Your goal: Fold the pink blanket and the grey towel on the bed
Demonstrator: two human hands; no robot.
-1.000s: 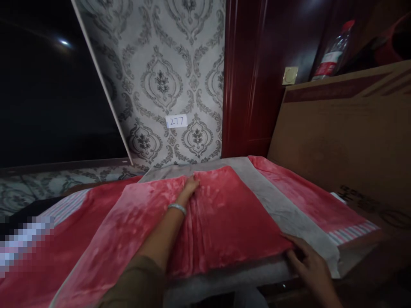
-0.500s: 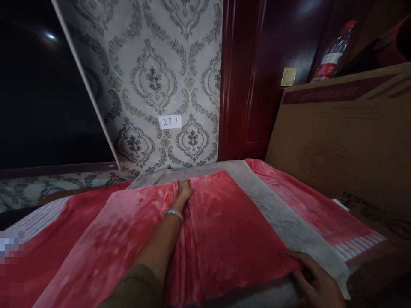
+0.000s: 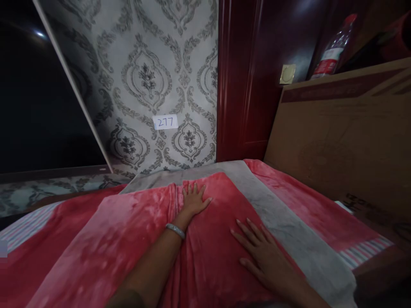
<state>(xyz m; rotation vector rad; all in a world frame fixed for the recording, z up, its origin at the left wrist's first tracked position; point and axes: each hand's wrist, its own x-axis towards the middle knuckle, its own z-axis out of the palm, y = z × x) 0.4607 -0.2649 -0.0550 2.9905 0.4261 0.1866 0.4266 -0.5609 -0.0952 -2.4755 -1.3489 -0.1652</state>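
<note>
A red and pink plush blanket (image 3: pixel 135 239) lies spread before me, with several folds running lengthwise down its middle. My left hand (image 3: pixel 194 199), a bracelet (image 3: pixel 175 231) at its wrist, rests flat with spread fingers on the far part, just right of the folds. My right hand (image 3: pixel 261 252) also lies flat, fingers apart, on the smooth red right side. Under the blanket shows a grey cloth (image 3: pixel 289 222). Part of the blanket's near edge is out of the frame or behind my arms.
More red cloth with striped ends lies at both sides. A large cardboard box (image 3: pixel 346 141) stands at right, a red-capped bottle (image 3: pixel 332 51) above its edge. A dark screen (image 3: pixel 48 107) is at left. The patterned wall (image 3: pixel 144 85) bears a paper (image 3: pixel 165 122) marked 277.
My left hand has let go of the folds and spread out flat just to the right. My right hand has left the blanket's near right corner and moved left and inward onto its surface.
</note>
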